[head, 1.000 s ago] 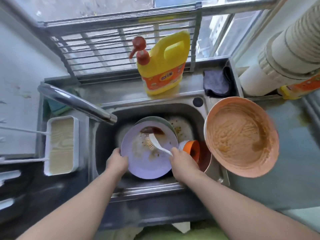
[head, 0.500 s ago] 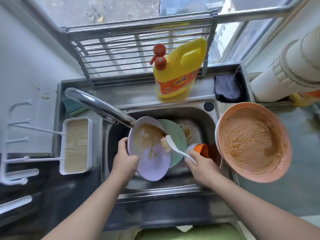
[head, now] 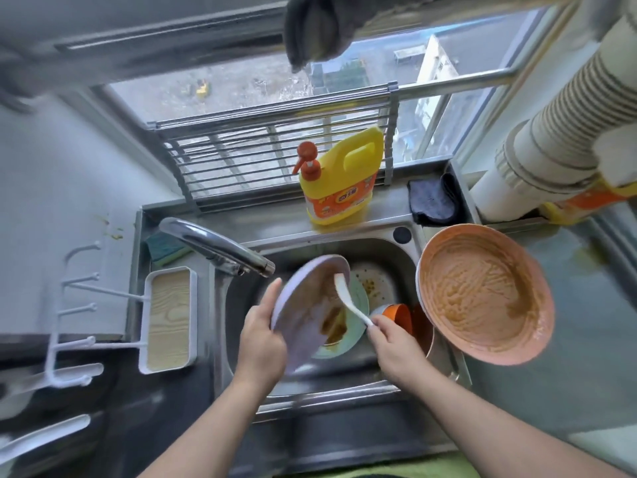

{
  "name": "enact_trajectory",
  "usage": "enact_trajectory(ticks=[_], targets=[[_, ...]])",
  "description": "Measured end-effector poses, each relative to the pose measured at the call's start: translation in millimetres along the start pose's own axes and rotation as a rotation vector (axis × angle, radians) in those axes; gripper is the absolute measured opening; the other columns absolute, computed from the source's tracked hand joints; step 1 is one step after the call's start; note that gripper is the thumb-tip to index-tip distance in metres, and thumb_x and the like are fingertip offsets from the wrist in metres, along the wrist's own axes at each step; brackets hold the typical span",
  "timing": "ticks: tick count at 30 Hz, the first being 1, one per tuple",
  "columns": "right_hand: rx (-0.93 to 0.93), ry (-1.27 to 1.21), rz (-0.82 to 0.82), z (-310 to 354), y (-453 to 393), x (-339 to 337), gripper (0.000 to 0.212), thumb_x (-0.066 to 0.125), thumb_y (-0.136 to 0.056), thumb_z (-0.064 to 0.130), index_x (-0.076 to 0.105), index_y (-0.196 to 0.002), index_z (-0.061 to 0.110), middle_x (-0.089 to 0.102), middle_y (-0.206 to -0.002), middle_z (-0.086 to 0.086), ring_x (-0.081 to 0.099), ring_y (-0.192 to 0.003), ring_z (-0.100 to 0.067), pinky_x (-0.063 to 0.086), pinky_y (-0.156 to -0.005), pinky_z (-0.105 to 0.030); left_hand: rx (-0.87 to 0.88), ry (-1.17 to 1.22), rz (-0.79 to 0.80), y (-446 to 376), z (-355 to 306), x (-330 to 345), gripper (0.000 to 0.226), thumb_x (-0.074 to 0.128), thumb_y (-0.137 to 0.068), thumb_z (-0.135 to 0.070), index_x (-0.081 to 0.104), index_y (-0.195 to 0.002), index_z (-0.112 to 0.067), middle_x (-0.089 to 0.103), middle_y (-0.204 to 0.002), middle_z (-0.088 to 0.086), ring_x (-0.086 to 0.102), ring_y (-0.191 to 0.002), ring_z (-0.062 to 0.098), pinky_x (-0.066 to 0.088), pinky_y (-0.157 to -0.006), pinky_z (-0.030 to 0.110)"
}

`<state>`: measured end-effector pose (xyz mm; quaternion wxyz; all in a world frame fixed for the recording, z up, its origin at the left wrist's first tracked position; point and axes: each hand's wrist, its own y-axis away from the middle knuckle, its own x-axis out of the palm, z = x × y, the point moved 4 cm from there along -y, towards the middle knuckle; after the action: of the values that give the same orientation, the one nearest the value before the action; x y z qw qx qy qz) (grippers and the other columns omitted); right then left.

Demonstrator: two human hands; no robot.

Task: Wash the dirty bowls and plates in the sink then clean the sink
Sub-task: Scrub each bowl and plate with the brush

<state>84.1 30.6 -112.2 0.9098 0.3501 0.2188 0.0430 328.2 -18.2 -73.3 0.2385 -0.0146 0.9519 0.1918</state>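
Two hands work over the sink (head: pixel 406 260). Furthest left, beside the basin, a white tray (head: pixel 169 319) lies on the desk, and the tap (head: pixel 213 248) reaches in from the left. My left hand (head: pixel 262 336) has its fingers closed on the lower left rim of the purple plate (head: pixel 310 305), which is tilted steeply on edge, its dirty face turned right and its long axis running from near-left to far-right. My right hand (head: pixel 393 343) grips the white brush (head: pixel 348 298) by its handle, the head pointing up and away against the plate's face. Beneath lie a green plate (head: pixel 358 329), an orange cup (head: pixel 400 315), and a smeared orange bowl (head: pixel 482 294) on the sink's right rim.
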Motion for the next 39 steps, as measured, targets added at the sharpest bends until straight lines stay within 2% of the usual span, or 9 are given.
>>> enact_trajectory(ticks=[3, 6, 9, 15, 21, 25, 29, 33, 39], targets=[[-0.098, 0.183, 0.216, 16.1, 13.0, 17.0, 0.03, 0.047, -0.105, 0.053, 0.054, -0.129, 0.069, 0.072, -0.122, 0.013, 0.067, -0.112, -0.016, 0.054, -0.098, -0.035, -0.317, 0.532, -0.128, -7.2, 14.2, 5.3, 0.089, 0.031, -0.082, 0.026, 0.066, -0.131, -0.04, 0.077, -0.114, -0.005, 0.073, -0.102, 0.015, 0.06, -0.085, 0.036], [-0.219, 0.41, 0.305, 49.8, 16.0, 41.3, 0.044, 0.035, -0.107, 0.05, 0.031, -0.147, 0.069, 0.061, -0.147, 0.002, 0.058, -0.131, -0.028, 0.05, -0.104, -0.036, -0.558, 0.882, -0.194, -7.5, 30.9, 15.6, 0.048, 0.043, -0.105, 0.001, 0.063, -0.133, -0.031, 0.077, -0.1, 0.007, 0.075, -0.074, 0.026, 0.062, -0.066, 0.044], [-0.27, 0.464, 0.207, 86.2, -5.2, 49.4, 0.051, 0.029, -0.108, 0.037, 0.026, -0.152, 0.063, 0.062, -0.143, -0.009, 0.058, -0.124, -0.036, 0.05, -0.1, -0.042, -0.582, 0.878, -0.111, 0.2, 38.2, 27.8, 0.032, 0.031, -0.115, -0.041, 0.059, -0.13, -0.036, 0.08, -0.112, 0.001, 0.079, -0.097, 0.028, 0.062, -0.08, 0.055], [-0.118, 0.821, 0.088, 46.7, -11.2, -6.3, 0.048, 0.037, -0.103, 0.019, 0.036, -0.146, 0.042, 0.067, -0.103, -0.009, 0.069, -0.092, -0.036, 0.059, -0.077, -0.046, -0.644, 0.819, -0.253, -6.8, 61.5, 7.5, 0.034, 0.032, -0.115, -0.043, 0.057, -0.135, -0.032, 0.074, -0.122, 0.003, 0.072, -0.105, 0.028, 0.062, -0.077, 0.045], [-0.221, 0.698, 0.301, 54.6, 52.3, 53.4, 0.04, 0.031, -0.106, 0.028, 0.032, -0.139, 0.051, 0.068, -0.107, -0.013, 0.066, -0.097, -0.041, 0.051, -0.074, -0.045, -0.695, 0.782, -0.315, -0.2, 81.0, 15.9, 0.039, 0.033, -0.114, -0.043, 0.051, -0.143, -0.024, 0.067, -0.133, 0.005, 0.067, -0.119, 0.032, 0.05, -0.109, 0.058], [-0.159, 0.738, 0.14, 80.1, -14.3, 31.9, 0.057, 0.032, -0.1, 0.013, 0.032, -0.146, 0.047, 0.066, -0.115, -0.016, 0.065, -0.099, -0.04, 0.055, -0.081, -0.047, -0.699, 0.782, -0.267, 5.3, 76.0, 25.8, 0.034, 0.033, -0.114, -0.045, 0.055, -0.135, -0.032, 0.069, -0.133, 0.005, 0.068, -0.119, 0.033, 0.052, -0.105, 0.061], [-0.119, 0.857, 0.113, 45.8, 3.1, 2.3, 0.052, 0.034, -0.101, 0.015, 0.032, -0.146, 0.04, 0.063, -0.111, -0.011, 0.064, -0.087, -0.036, 0.054, -0.07, -0.043, -0.703, 0.826, -0.298, -9.1, 78.5, 7.8, 0.038, 0.032, -0.114, -0.046, 0.052, -0.142, -0.031, 0.069, -0.131, 0.004, 0.07, -0.108, 0.029, 0.064, -0.074, 0.048], [-0.217, 0.687, 0.295, 55.9, 47.9, 62.0, 0.046, 0.034, -0.102, 0.019, 0.032, -0.137, 0.05, 0.068, -0.109, -0.012, 0.065, -0.097, -0.041, 0.048, -0.071, -0.043, -0.678, 0.742, -0.254, -6.5, 69.6, 15.1, 0.03, 0.03, -0.116, -0.037, 0.055, -0.13, -0.027, 0.068, -0.128, 0.007, 0.068, -0.106, 0.028, 0.055, -0.099, 0.049], [-0.087, 0.739, 0.04, 48.4, -19.2, 2.4, 0.062, 0.032, -0.102, 0.014, 0.024, -0.154, 0.046, 0.07, -0.109, -0.012, 0.068, -0.095, -0.036, 0.059, -0.076, -0.047, -0.666, 0.734, -0.177, -12.9, 64.3, 13.6, 0.027, 0.03, -0.115, -0.045, 0.055, -0.124, -0.039, 0.071, -0.116, -0.003, 0.071, -0.104, 0.028, 0.059, -0.087, 0.058]])
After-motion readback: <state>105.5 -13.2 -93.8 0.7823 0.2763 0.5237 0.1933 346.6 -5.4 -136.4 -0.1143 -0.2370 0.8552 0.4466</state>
